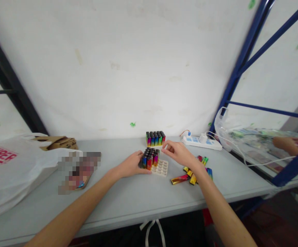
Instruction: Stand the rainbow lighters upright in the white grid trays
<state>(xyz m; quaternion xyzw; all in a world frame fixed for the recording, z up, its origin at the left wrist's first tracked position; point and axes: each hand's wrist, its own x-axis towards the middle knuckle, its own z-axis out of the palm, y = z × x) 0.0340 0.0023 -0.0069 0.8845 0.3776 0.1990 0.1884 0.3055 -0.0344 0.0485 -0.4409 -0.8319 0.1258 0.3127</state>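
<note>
Colorful lighters with black tops (151,156) stand upright in a white tray with round holes (161,168). My left hand (132,164) is closed around the left side of this group, thumb at the front and fingers behind. Just right of the standing lighters hovers my right hand (178,151), fingers bent and a little apart, with nothing visible in them. Beneath and beside my right forearm lies a loose pile of lighters (181,179), partly hidden by the arm. Farther back, a second block of upright lighters (155,138) stands close to the wall.
A white power strip (202,142) with a plug and cable sits at the back right. On the left are a white plastic bag (22,164), cardboard (61,142) and a blurred-out phone-like object (87,175). Blue metal posts (237,68) rise at the right; another person's hand (287,144) shows beyond.
</note>
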